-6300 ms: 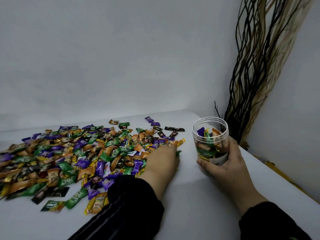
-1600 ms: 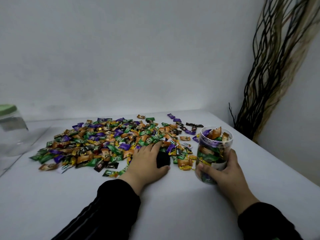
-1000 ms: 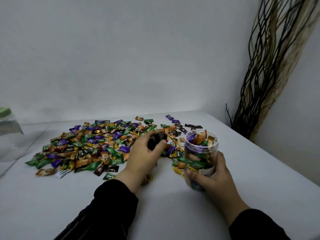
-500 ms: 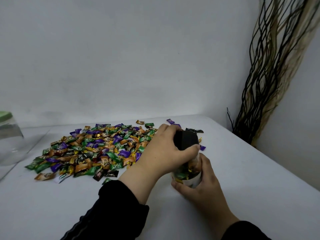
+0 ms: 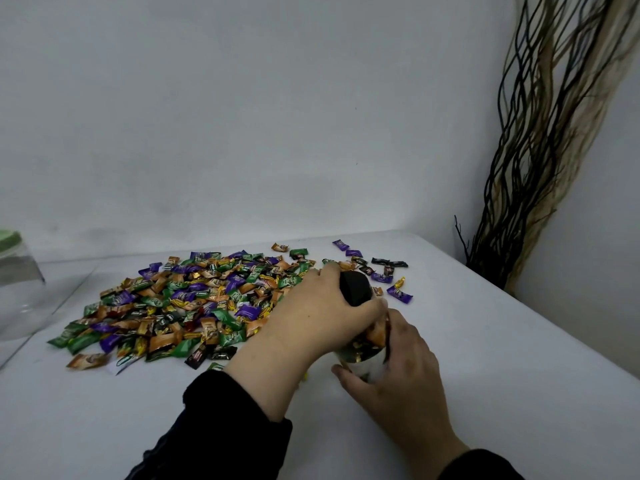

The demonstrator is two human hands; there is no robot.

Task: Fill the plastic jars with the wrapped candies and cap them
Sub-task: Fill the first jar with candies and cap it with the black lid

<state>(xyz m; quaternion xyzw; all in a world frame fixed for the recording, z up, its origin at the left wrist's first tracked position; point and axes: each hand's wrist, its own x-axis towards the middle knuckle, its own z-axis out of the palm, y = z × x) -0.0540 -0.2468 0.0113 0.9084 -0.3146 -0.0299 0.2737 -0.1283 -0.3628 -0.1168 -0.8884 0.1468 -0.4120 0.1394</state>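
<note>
The person is capping a jar (image 5: 363, 355) of wrapped candies on the white table (image 5: 485, 358). The jar is standing upright near the table's middle, just right of the big candy pile (image 5: 194, 299), and its long axis is running straight up toward the lid (image 5: 355, 289). The right hand (image 5: 398, 372) is gripping the jar's lower wall from the near right side, fingers curled round it and bracing it against the table. The left hand (image 5: 322, 317) is reaching across from the left and clasping the dark lid from above, thumb and fingers wrapped round its edge, so the lid is sitting directly over the jar's mouth. Whether the lid is seated level on the rim is hidden behind the left hand. The twist to come seems to depend on keeping the lid square to that upright axis while the right hand stops the jar turning. A larger clear container with a green lid (image 5: 14, 282) is standing well apart at the far left edge.
</note>
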